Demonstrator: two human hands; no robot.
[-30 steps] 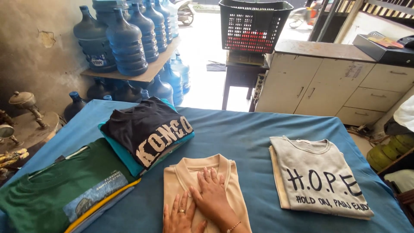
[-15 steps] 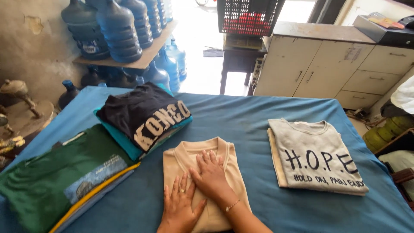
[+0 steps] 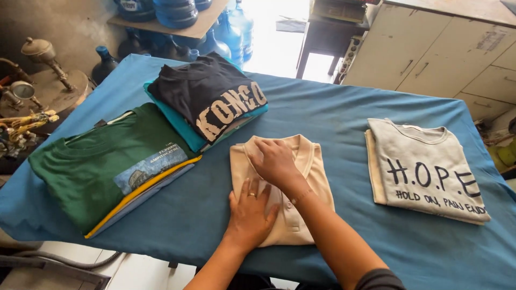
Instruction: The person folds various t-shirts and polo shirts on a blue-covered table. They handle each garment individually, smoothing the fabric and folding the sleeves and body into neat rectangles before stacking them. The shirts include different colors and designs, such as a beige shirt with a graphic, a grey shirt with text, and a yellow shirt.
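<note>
Beige polo shirt [image 3: 301,182] — folded into a tidy rectangle — lies near the front edge of the blue-covered table [image 3: 344,113], roughly in the middle of it, and both of my hands are on it. My left hand [image 3: 248,212] lies flat with fingers spread on the lower left part of the fold, a ring showing on one finger; I judge it sits there to pin the layers so they don't slide. My right hand [image 3: 275,161] rests higher up, fingers curled loosely over the collar area, pressing on the cloth rather than gripping it, as far as I can tell; neither hand holds anything lifted. The shirt's long axis runs from my side of the table toward the far side, tilted a little, with the collar pointing away from me and the buttoned placket running down toward my wrists. To the left, well apart from the polo, a green shirt [image 3: 91,161] tops a stack with yellow and blue edges showing beneath it; behind that, a black printed shirt [image 3: 207,94] sits on a teal one, its corner coming near the polo's upper left. To the right, apart from it, lies a grey lettered shirt [image 3: 424,166] — folded the same way, collar also pointing away. Water jugs [image 3: 161,11] and a pale cabinet [image 3: 430,59] stand beyond the table.
</note>
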